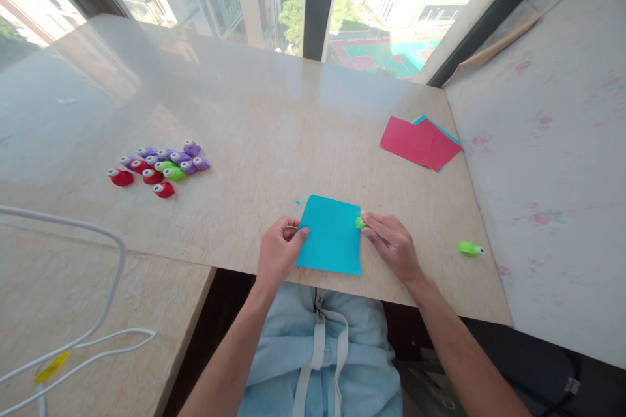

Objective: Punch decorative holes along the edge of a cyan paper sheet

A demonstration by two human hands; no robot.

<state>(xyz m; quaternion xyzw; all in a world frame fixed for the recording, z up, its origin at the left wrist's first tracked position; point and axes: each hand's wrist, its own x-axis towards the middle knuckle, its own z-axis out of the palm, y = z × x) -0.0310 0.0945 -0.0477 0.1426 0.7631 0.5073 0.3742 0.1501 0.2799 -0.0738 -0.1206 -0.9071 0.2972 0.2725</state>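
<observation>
A square of blue paper (pixel 330 241) lies near the front edge of the counter. My left hand (pixel 282 244) pinches its left edge, thumb on top and fingers beneath. At the right edge of the sheet, my right hand (pixel 390 239) grips a small green craft punch (pixel 360 223), which touches the paper; the fingers cover most of the punch. One tiny blue paper scrap (pixel 298 202) sits just beyond the sheet's upper left corner. Another green craft punch (pixel 471 249) rests alone to the right of my right hand.
Purple craft punches (pixel 192 148), red craft punches (pixel 163 189) and green ones stand grouped on the left of the marble-patterned counter (pixel 254 137). Red paper sheets (pixel 415 142) overlap blue ones at the back right. A white cable (pixel 120 273) loops at the lower left. Windows border the back, a papered wall the right.
</observation>
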